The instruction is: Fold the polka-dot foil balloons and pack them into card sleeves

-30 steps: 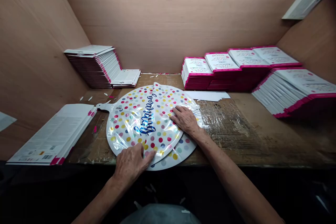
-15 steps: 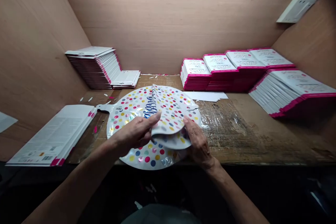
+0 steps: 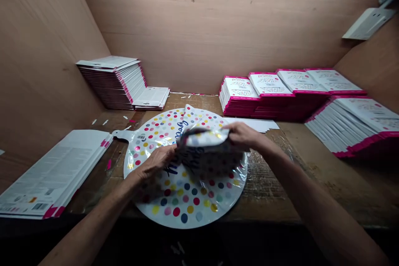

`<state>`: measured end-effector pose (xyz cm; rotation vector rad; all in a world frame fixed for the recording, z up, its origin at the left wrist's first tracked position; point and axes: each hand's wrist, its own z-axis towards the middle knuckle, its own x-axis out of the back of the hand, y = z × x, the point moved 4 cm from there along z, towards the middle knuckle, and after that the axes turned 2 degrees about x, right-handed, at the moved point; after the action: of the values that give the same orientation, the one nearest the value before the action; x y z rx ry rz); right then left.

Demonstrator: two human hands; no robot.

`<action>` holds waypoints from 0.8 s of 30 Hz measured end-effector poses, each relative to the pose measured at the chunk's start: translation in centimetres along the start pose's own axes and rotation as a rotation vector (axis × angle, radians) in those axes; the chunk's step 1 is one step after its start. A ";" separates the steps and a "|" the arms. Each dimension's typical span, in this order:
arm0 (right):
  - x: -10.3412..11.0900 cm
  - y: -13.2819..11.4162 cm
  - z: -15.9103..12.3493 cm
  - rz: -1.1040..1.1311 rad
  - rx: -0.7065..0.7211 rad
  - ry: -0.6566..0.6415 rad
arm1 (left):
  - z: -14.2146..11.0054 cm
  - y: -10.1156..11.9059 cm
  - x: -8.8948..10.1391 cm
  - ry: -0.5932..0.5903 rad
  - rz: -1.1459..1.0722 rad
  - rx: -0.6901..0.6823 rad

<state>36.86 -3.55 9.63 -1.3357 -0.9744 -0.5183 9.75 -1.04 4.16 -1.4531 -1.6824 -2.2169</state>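
A folded foil balloon (image 3: pixel 205 149) with coloured polka dots and blue lettering is raised a little above the table. My left hand (image 3: pixel 157 162) grips its left edge and my right hand (image 3: pixel 241 135) pinches its upper right corner. Both hands are closed on it. Beneath it lies a flat round polka-dot balloon (image 3: pixel 183 199) on the wooden table (image 3: pixel 280 183), its white neck tab (image 3: pixel 120 135) pointing left.
Stacks of pink-edged white packaging cards stand at the back right (image 3: pixel 274 91) and far right (image 3: pixel 358 124). Another tall stack (image 3: pixel 112 81) sits at the back left, and a flat pile of printed cards (image 3: pixel 52 170) at the near left. Plywood walls enclose the booth.
The top balloon went from lying flat under both hands to being folded and lifted. My right hand moved up to its top right corner, my left stayed on its left edge.
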 end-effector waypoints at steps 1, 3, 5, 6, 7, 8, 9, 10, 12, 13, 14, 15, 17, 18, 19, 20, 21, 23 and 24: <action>1.2 0.7 1.9 0.050 -0.083 0.044 | 0.5 0.0 0.2 0.041 0.004 0.065; 2.6 2.6 4.2 0.137 -0.232 0.178 | 1.6 0.1 0.5 0.155 0.086 0.236; 2.5 4.8 3.9 0.259 -0.308 0.350 | 2.9 0.1 0.6 0.257 0.172 0.383; 2.0 5.9 2.9 0.340 -0.306 0.430 | 3.4 0.0 0.5 0.288 0.193 0.423; 1.2 7.0 1.7 0.435 -0.286 0.489 | 4.0 -0.2 0.4 0.302 0.199 0.448; 0.2 7.9 0.4 0.527 -0.247 0.515 | 4.4 -0.5 0.3 0.307 0.195 0.463; -0.9 8.7 -0.8 0.576 -0.210 0.503 | 4.7 -0.8 0.2 0.311 0.191 0.471; -1.9 9.3 -1.8 0.564 -0.206 0.517 | 4.9 -1.1 0.2 0.316 0.189 0.481; -3.5 10.2 -3.1 0.438 -0.249 0.588 | 5.2 -1.5 0.2 0.328 0.179 0.506; -3.9 10.4 -3.3 0.345 -0.295 0.639 | 5.2 -1.5 0.3 0.341 0.181 0.515; -4.2 10.4 -3.3 0.250 -0.343 0.688 | 5.3 -1.3 0.3 0.358 0.198 0.521; -4.3 10.3 -3.2 0.167 -0.384 0.726 | 5.3 -0.9 0.3 0.384 0.237 0.524; -4.2 10.2 -2.7 0.060 -0.428 0.758 | 5.6 0.3 0.3 0.465 0.369 0.496; -4.1 10.1 -2.4 0.036 -0.431 0.761 | 5.9 1.0 0.1 0.507 0.444 0.450; -4.0 10.2 -2.3 0.027 -0.428 0.759 | 6.3 1.7 -0.1 0.534 0.512 0.379; -4.0 10.2 -2.2 0.027 -0.425 0.750 | 6.8 2.3 -0.5 0.538 0.569 0.290; -3.9 10.2 -2.2 0.026 -0.424 0.740 | 7.4 2.6 -1.0 0.516 0.615 0.200; -4.0 10.1 -2.6 0.024 -0.436 0.723 | 8.7 2.1 -2.2 0.407 0.676 0.115; -4.0 9.8 -2.9 0.012 -0.432 0.728 | 9.2 1.3 -2.8 0.345 0.696 0.127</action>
<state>43.38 -5.11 0.99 -1.3641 -0.2540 -1.1526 18.03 4.01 3.33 -1.2649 -0.9838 -1.7961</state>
